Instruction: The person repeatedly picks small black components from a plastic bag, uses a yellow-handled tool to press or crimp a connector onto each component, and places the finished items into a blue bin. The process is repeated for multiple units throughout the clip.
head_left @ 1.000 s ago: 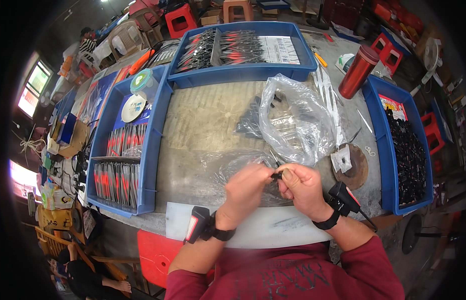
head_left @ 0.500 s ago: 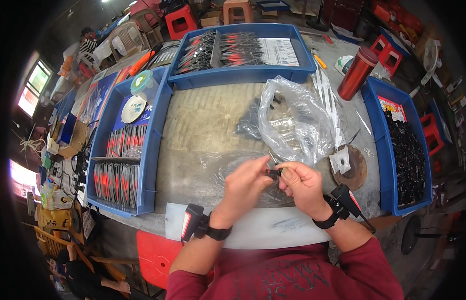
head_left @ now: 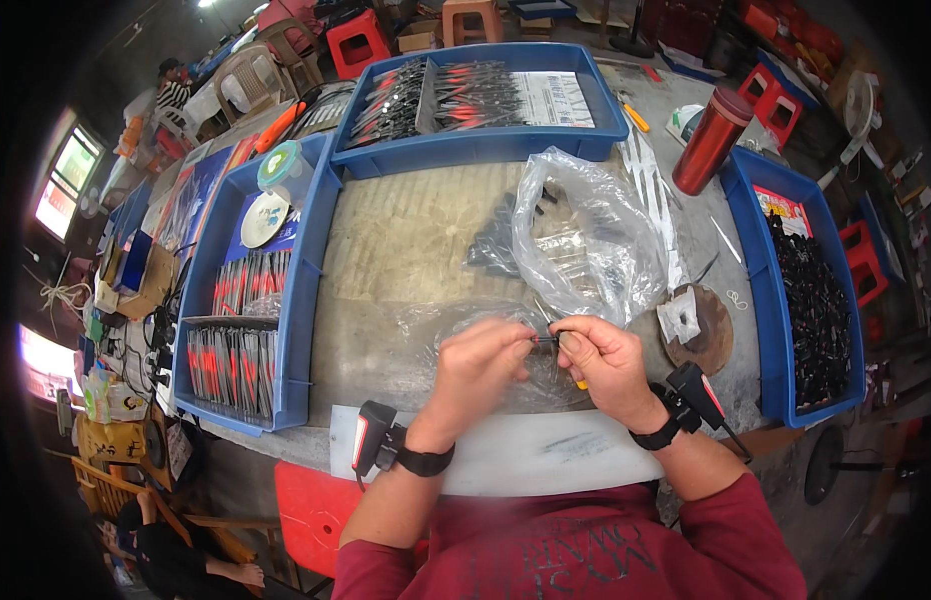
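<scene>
Head view: we observe the left hand (head_left: 474, 368) and right hand (head_left: 608, 368) close together above the grey tabletop (head_left: 396, 240). A small, slender black part (head_left: 548, 339) spans the gap between them; the left fingers pinch its left end, the right thumb and forefinger its right end. We note a small yellow object (head_left: 582, 384) at the right hand's underside, kind unclear. Just beyond lies a crumpled, clear plastic bag (head_left: 641, 275). A blue plastic tray of black pieces (head_left: 772, 335) stands to the right.
</scene>
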